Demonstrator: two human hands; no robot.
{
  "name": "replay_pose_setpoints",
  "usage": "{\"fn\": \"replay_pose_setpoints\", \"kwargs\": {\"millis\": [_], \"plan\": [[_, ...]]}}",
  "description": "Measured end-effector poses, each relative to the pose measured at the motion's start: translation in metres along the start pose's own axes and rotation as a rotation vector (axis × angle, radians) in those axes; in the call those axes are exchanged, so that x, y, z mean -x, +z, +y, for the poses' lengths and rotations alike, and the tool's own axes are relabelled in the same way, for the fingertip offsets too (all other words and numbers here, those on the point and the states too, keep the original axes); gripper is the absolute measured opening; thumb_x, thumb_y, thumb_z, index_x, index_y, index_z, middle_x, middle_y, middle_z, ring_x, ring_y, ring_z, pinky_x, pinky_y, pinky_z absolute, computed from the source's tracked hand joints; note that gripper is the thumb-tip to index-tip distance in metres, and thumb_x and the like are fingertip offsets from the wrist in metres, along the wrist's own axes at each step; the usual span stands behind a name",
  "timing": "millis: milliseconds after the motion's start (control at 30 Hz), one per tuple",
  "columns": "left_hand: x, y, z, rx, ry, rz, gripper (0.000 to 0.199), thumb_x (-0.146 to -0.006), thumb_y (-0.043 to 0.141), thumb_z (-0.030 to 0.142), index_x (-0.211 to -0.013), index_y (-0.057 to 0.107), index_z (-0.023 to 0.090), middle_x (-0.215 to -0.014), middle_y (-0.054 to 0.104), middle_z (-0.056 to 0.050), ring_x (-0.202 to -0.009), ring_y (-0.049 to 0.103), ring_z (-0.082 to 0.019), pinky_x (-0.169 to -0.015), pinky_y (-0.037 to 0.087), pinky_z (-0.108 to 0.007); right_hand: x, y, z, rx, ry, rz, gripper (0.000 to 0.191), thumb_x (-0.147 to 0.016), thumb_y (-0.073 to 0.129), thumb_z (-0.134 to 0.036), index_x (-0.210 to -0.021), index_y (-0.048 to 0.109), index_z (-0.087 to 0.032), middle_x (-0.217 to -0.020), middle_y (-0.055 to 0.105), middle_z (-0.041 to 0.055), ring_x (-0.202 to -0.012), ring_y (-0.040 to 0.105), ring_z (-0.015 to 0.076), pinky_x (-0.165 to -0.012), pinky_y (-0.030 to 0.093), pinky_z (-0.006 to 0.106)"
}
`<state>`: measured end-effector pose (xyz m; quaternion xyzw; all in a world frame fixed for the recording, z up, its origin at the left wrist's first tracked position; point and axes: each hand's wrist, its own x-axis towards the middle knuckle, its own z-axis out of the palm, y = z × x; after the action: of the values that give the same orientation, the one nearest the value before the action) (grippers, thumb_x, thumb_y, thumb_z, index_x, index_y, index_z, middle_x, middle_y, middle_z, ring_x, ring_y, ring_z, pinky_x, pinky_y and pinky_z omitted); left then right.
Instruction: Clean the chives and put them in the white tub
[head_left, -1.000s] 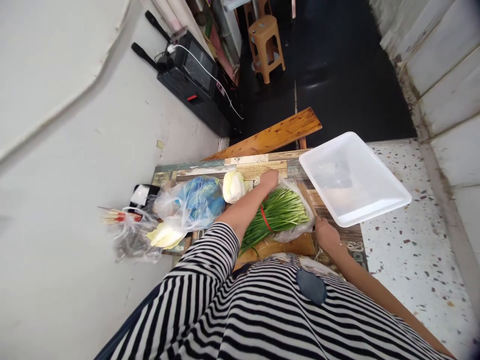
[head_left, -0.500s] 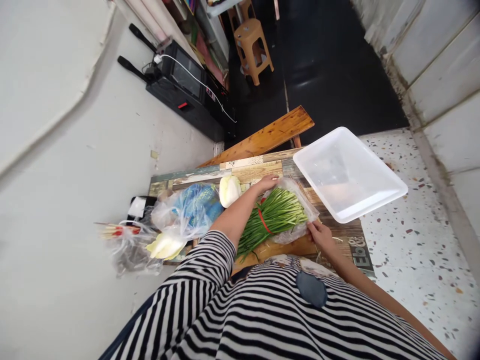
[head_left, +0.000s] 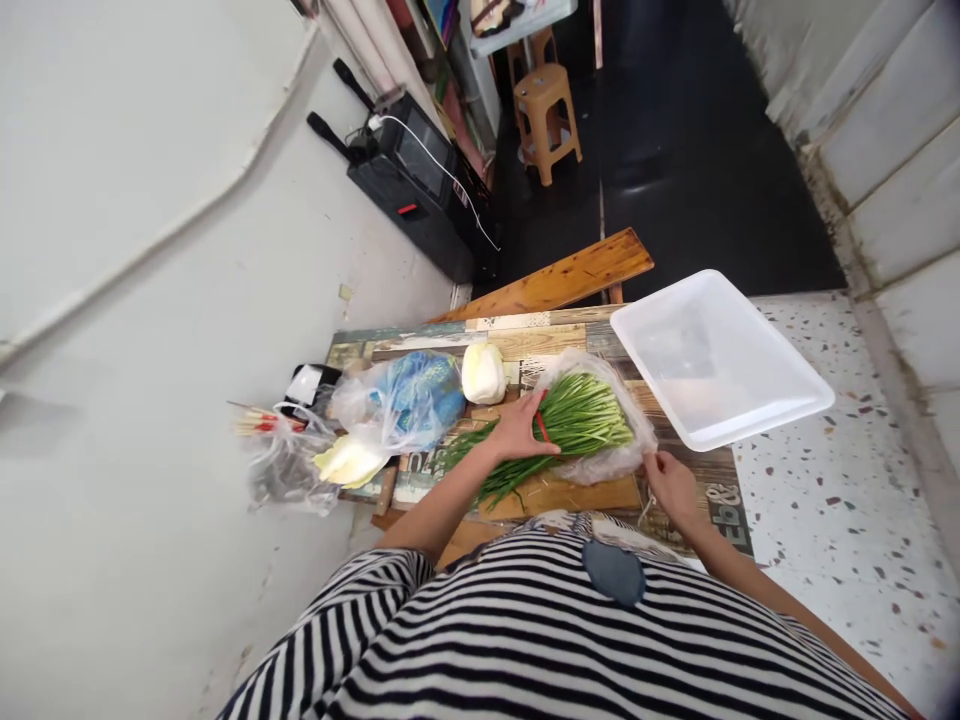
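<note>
A bundle of garlic chives (head_left: 581,412), tied with a red band, lies on a clear plastic bag (head_left: 641,435) on the table. My left hand (head_left: 517,425) spans the bundle beside the band, thumb on the near side and fingers towards the far side, closed around it from above. At the pale cut ends, my right hand (head_left: 671,485) pinches the edge of the bag. The underside of the bundle is hidden. A cut piece of Chinese cabbage (head_left: 484,374) stands just beyond my left hand.
A white plastic tub (head_left: 720,360) sits at the table's right end. To the left are a blue-and-clear bag (head_left: 420,400), a pale cabbage leaf (head_left: 351,460) and a bag with skewers (head_left: 289,460). A wooden bench (head_left: 555,278) stands behind the table (head_left: 525,342), a black speaker (head_left: 412,185) by the wall.
My left hand has come from the bag's far edge back onto the bundle. My right hand still pinches the bag's edge. The whole view has shifted slightly.
</note>
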<state>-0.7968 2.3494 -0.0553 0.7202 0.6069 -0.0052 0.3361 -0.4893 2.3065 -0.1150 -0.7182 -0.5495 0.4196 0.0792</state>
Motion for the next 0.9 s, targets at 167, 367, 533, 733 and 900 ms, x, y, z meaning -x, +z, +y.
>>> {"fn": "replay_pose_setpoints", "kwargs": {"millis": [167, 367, 533, 733, 900], "plan": [[0.023, 0.027, 0.015, -0.156, -0.159, 0.190, 0.116, -0.062, 0.072, 0.069, -0.151, 0.021, 0.014, -0.156, 0.025, -0.019, -0.146, 0.019, -0.032, -0.118, 0.015, -0.049, 0.028, -0.014, -0.047, 0.183, -0.317, 0.211, 0.045, -0.091, 0.039, -0.054, -0.069, 0.057, -0.020, -0.068, 0.061, 0.0058, -0.064, 0.055, 0.0171, -0.062, 0.034, 0.028], [0.039, 0.047, 0.013, -0.186, -0.160, 0.250, 0.093, -0.075, 0.061, 0.068, -0.146, 0.035, 0.015, -0.153, 0.033, -0.017, -0.141, 0.030, -0.031, -0.116, 0.021, -0.049, -0.010, -0.021, -0.129, 0.305, -0.921, 0.007, 0.036, -0.096, 0.038, -0.036, -0.105, 0.068, -0.017, -0.102, 0.068, 0.0103, -0.094, 0.057, 0.0212, -0.085, 0.039, 0.033], [0.055, 0.073, 0.022, -0.240, -0.140, 0.322, 0.090, -0.079, 0.055, 0.068, -0.148, 0.033, 0.014, -0.154, 0.031, -0.017, -0.143, 0.025, -0.032, -0.116, 0.019, -0.052, -0.059, 0.004, -0.178, 0.607, -0.985, -0.295, 0.036, -0.093, 0.039, -0.019, -0.119, 0.065, -0.024, -0.126, 0.063, 0.0068, -0.119, 0.049, 0.0263, -0.102, 0.027, 0.045], [0.079, 0.113, 0.027, -0.264, -0.128, 0.345, 0.078, -0.086, 0.049, 0.059, -0.150, 0.030, 0.019, -0.157, 0.026, -0.015, -0.146, 0.019, -0.031, -0.119, 0.016, -0.052, -0.078, 0.039, -0.200, 0.801, -0.951, -0.495, 0.031, -0.085, 0.050, -0.015, -0.108, 0.070, -0.020, -0.112, 0.069, 0.0110, -0.104, 0.058, 0.0280, -0.092, 0.035, 0.041], [0.089, 0.138, 0.025, -0.182, -0.131, 0.348, 0.077, -0.085, 0.050, 0.057, -0.150, 0.032, 0.020, -0.153, 0.035, -0.014, -0.143, 0.028, -0.032, -0.118, 0.020, -0.051, -0.073, 0.036, -0.210, 0.865, -0.965, -0.588, 0.016, -0.082, 0.058, -0.022, -0.081, 0.073, -0.022, -0.090, 0.072, 0.0060, -0.088, 0.061, 0.0216, -0.084, 0.038, 0.032]]}}
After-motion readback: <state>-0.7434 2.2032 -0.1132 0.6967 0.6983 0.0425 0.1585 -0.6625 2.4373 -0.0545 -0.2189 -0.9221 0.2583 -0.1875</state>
